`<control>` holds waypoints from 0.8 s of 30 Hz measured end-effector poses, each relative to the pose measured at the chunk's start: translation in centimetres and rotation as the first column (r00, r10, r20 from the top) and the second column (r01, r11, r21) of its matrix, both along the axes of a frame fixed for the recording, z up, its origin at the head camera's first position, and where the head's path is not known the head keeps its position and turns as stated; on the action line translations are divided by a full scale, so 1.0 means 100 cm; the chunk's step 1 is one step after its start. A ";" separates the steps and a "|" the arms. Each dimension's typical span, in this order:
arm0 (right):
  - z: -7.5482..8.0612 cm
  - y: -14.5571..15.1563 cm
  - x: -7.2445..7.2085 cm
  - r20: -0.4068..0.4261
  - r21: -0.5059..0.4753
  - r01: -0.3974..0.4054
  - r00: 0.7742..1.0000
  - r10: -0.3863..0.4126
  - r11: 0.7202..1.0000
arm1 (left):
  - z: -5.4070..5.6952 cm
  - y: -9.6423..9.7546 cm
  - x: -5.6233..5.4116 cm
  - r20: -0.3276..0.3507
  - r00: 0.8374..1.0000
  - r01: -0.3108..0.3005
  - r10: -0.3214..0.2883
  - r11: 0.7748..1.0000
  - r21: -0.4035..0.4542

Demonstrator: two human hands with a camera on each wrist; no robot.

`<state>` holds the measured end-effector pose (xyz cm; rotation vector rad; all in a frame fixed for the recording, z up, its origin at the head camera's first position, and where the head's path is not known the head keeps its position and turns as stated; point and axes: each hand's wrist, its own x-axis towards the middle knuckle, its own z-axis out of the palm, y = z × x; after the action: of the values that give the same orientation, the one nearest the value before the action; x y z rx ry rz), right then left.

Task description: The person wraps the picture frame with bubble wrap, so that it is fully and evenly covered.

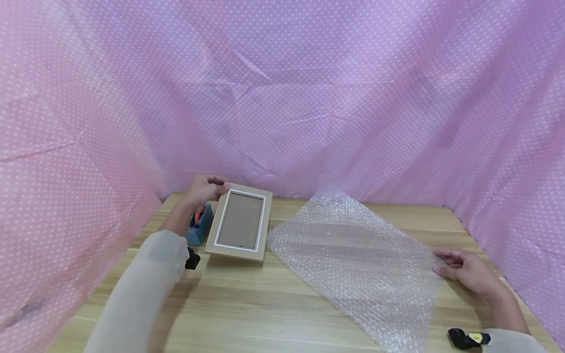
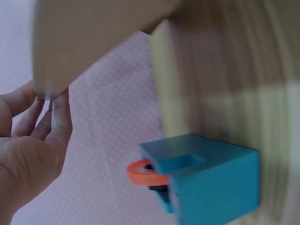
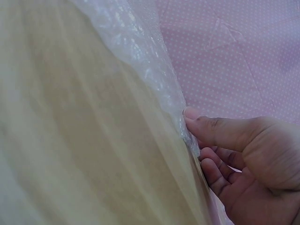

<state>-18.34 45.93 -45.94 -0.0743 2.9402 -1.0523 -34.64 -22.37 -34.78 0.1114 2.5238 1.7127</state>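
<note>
In the head view my left hand [image 1: 206,189] pinches the upper left corner of a light wooden picture frame [image 1: 213,234] with a white inner border. The frame tilts above the table, its shadow showing under the lower edge. From the left wrist view, thumb and fingers of the left hand [image 2: 40,136] grip the frame's corner [image 2: 70,51]. A sheet of clear bubble wrap [image 1: 353,255] lies spread out to the right of the frame. At its right corner my right hand [image 1: 472,272] pinches the wrap's edge, seen closely as bubble wrap [image 3: 154,75] in the right wrist view.
A blue tape dispenser [image 1: 200,228] with an orange-red ring [image 2: 140,173] stands on the wooden table [image 1: 247,304], left of the frame and beside the left forearm. Pink dotted cloth [image 1: 282,108] hangs behind the table and along both sides.
</note>
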 end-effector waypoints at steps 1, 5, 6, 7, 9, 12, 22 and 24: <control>0.000 0.000 0.000 0.001 0.000 0.000 1.000 0.000 1.000 | 0.003 0.001 0.000 -0.001 1.000 -0.006 0.006 1.000 0.008; -0.001 0.000 0.001 0.000 -0.007 -0.004 1.000 0.004 1.000 | 0.018 0.004 -0.001 -0.020 1.000 0.004 -0.003 0.999 0.037; -0.002 0.000 0.001 0.002 -0.009 0.000 1.000 0.000 1.000 | 0.022 0.006 -0.001 -0.027 1.000 0.008 -0.007 0.999 0.040; -0.002 0.000 0.001 0.003 -0.010 0.001 1.000 -0.001 1.000 | 0.026 0.007 -0.001 -0.033 0.999 0.012 -0.011 0.999 0.036; -0.002 0.000 0.001 0.006 -0.010 0.002 1.000 -0.002 1.000 | 0.033 0.012 -0.001 -0.038 0.999 0.031 -0.029 0.999 0.038; -0.003 0.002 0.000 0.006 -0.008 0.002 1.000 -0.002 1.000 | 0.042 0.021 -0.001 -0.034 0.999 0.045 -0.043 0.998 0.052; -0.006 0.002 -0.002 -0.024 -0.003 0.005 1.000 -0.005 1.000 | 0.057 0.070 -0.003 -0.100 0.994 0.068 -0.050 0.981 0.181; -0.005 0.002 -0.002 -0.021 -0.002 0.000 1.000 0.000 1.000 | 0.057 0.081 -0.003 -0.119 0.992 0.076 -0.053 0.976 0.204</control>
<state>-18.55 46.17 -46.44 -0.0857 2.9578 -1.0610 -34.97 -14.29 -29.03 0.3094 2.3771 1.9924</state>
